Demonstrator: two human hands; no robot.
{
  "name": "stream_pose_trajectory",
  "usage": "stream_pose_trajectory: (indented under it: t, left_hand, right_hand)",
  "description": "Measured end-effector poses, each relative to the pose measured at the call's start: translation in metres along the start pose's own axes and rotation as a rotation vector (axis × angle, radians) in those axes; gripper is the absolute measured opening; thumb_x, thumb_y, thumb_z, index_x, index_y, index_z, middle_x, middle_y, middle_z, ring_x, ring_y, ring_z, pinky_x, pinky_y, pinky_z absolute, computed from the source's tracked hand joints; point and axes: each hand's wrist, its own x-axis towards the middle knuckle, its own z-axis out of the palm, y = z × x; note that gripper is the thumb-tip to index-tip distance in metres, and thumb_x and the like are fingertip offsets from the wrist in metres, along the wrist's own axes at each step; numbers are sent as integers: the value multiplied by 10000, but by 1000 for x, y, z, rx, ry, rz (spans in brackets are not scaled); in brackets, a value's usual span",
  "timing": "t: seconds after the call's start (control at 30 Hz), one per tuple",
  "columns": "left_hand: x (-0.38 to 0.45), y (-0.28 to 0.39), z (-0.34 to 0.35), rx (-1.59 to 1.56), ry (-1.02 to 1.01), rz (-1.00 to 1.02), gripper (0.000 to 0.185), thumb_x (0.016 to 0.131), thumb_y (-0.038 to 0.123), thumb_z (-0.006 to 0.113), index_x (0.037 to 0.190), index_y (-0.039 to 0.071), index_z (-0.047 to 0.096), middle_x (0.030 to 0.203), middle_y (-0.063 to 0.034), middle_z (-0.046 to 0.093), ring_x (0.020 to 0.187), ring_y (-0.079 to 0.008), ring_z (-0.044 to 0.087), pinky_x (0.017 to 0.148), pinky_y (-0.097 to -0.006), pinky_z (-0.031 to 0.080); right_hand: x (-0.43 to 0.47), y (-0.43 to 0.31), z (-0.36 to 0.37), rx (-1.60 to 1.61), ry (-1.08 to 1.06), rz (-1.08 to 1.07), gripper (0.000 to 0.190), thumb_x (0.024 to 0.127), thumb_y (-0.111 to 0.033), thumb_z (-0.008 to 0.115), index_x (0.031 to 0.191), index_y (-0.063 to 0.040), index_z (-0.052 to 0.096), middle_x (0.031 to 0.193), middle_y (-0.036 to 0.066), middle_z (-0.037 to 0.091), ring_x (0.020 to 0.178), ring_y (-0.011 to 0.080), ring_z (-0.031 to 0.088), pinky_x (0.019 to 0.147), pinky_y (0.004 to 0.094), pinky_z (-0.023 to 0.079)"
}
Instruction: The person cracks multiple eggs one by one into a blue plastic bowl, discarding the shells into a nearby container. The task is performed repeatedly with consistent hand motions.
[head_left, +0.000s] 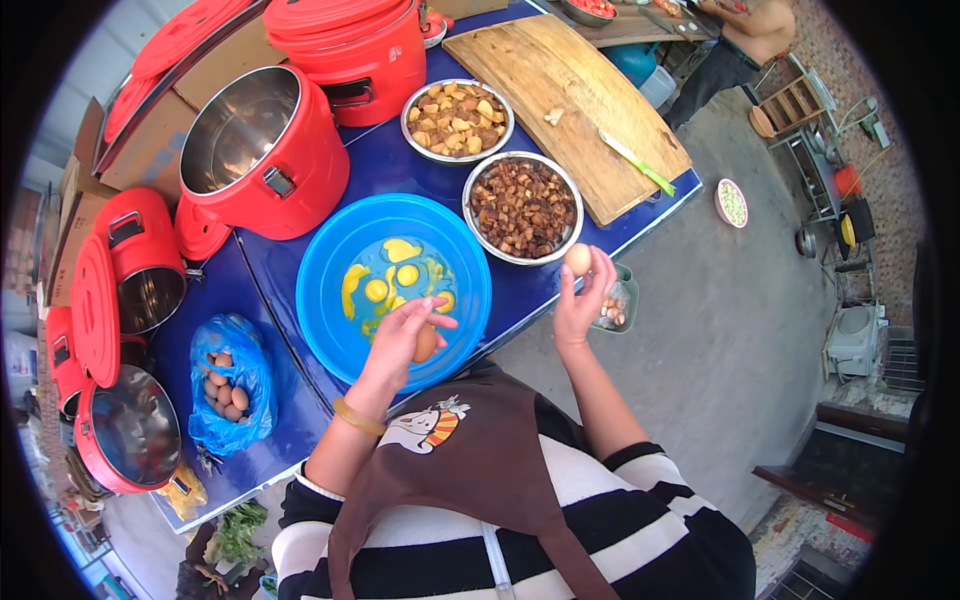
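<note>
A brown egg (424, 343) is held in my left hand (401, 330), over the near edge of a wide blue plastic basin (322, 300). Several raw yolks (407, 275) lie in clear egg white at the basin's bottom, some of them broken. My right hand (583, 300) grips another egg (578, 259) by its fingertips, past the table's edge and beside a metal bowl of browned diced meat (523, 206). Below that hand, a bin (630, 300) on the floor contains eggshells (613, 313). To the left, a blue plastic bag (259, 409) stands open with several whole eggs (224, 394) inside.
Red insulated pots (315, 172) crowd the table's far left. Behind the meat are a bowl of potato chunks (459, 124) and a wooden cutting board (540, 67) with a green-handled knife (637, 163). A person (739, 52) is at the far right.
</note>
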Motion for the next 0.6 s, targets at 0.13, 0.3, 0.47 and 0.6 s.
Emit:
stream_pose_trajectory:
  t: [0.13,0.3,0.47,0.6]
  left_hand:
    - [-1,-6,0,3,67,5,435,1037,356,504,1239,-20,589,944,-132,710,703,-142,623,660,-257,525]
    - [-9,-7,-3,2,100,52,382,1036,309,508,1205,-14,618,935,-120,707,713,-136,624,667,-253,520]
    - [-10,1,-5,16,98,127,321,1011,273,561,1180,16,654,927,-84,705,711,-109,606,670,-242,511]
    - [-9,13,-1,209,78,232,292,957,136,637,1232,41,653,948,-60,690,767,-108,611,724,-250,514]
  right_hand:
    - [5,49,2,-129,-140,290,483,883,-22,688,1333,-7,514,1262,143,476,1113,279,557,934,346,507]
    - [8,65,4,-35,24,154,447,898,-36,678,1317,-7,529,1235,142,504,1110,243,561,923,331,520]
    - [18,51,10,-31,-18,290,431,905,-43,684,1306,16,537,1224,127,526,1026,224,612,874,321,539]
    - [21,5,20,550,-190,601,361,961,-102,637,1276,18,508,1182,160,604,936,227,669,791,302,566]
